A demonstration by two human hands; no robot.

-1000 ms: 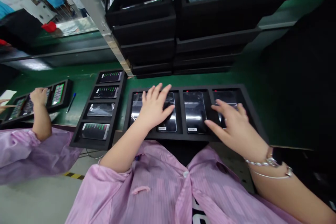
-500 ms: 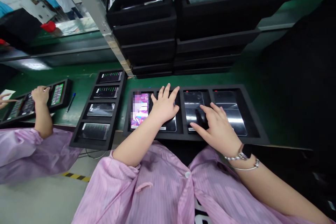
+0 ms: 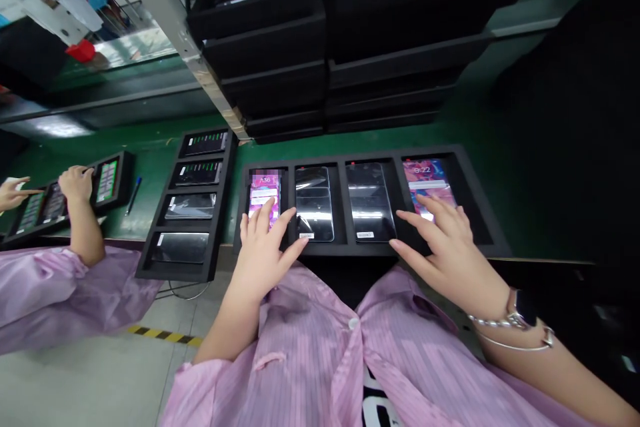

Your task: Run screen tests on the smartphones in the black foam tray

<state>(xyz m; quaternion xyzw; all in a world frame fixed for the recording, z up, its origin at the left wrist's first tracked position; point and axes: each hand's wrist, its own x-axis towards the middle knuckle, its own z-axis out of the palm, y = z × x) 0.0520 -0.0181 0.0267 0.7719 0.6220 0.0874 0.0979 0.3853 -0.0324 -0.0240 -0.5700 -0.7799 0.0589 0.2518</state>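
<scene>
A black foam tray [image 3: 340, 250] at the table's front edge holds several smartphones in separate slots. My left hand [image 3: 263, 247] is spread over the leftmost phone [image 3: 263, 188], whose pink screen is lit, with a fingertip at the screen. Over the rightmost phone [image 3: 425, 173], lit with a colourful lock screen, my right hand [image 3: 445, 233] lies with fingers apart and a fingertip at the glass. Between my hands sit two dark phones, the second from left [image 3: 314, 197] and the third [image 3: 370, 197], both reflecting ceiling lights. Neither hand grips anything.
Left of my tray stands another foam tray [image 3: 213, 260] with several phones. Beyond it lie a blue pen [image 3: 133, 195] and a tray [image 3: 116, 203] where a co-worker's hands [image 3: 76, 183] rest. Stacked black trays [image 3: 273, 90] and a metal post [image 3: 200, 70] border the back.
My left hand has moved left from the second phone to the leftmost one. My right hand has shifted right from the third phone to the rightmost, whose screen has turned on.
</scene>
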